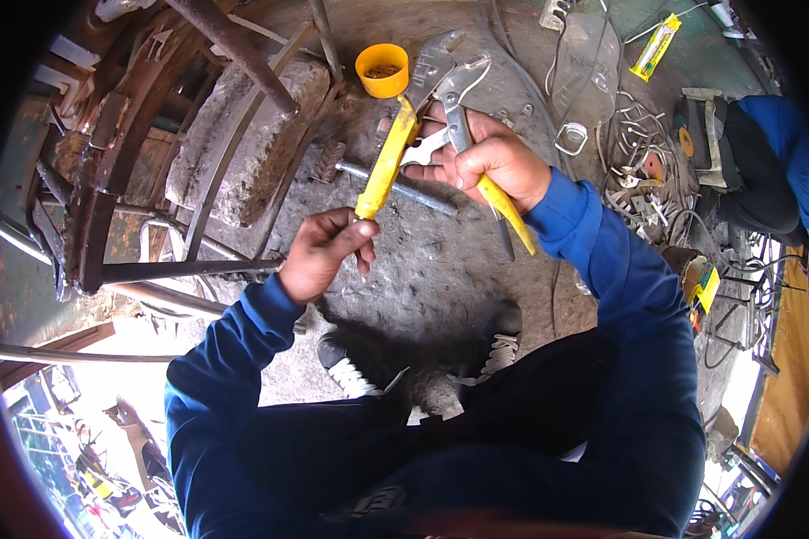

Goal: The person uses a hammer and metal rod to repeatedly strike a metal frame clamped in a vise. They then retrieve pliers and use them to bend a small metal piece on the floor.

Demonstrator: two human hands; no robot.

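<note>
A pair of locking pliers (458,119) with yellow handle grips is in both hands, above the floor in front of me, with its metal jaws toward the far side. My left hand (326,246) pinches the lower end of the long yellow handle (386,168). Wrapped around the other side is my right hand (503,160), closed on the pliers near the pivot, with a yellow lever (510,216) sticking out below it. Beneath the pliers, a metal bolt-like rod (398,189) lies on the concrete. My right fingers are partly hidden behind the tool.
A small yellow cup (383,71) with brown bits stands beyond the pliers. On the left are a stone block (252,135) and a metal frame (198,269). Cables and a heap of metal pieces (643,184) lie to the right. A yellow packet (655,48) is at the far right.
</note>
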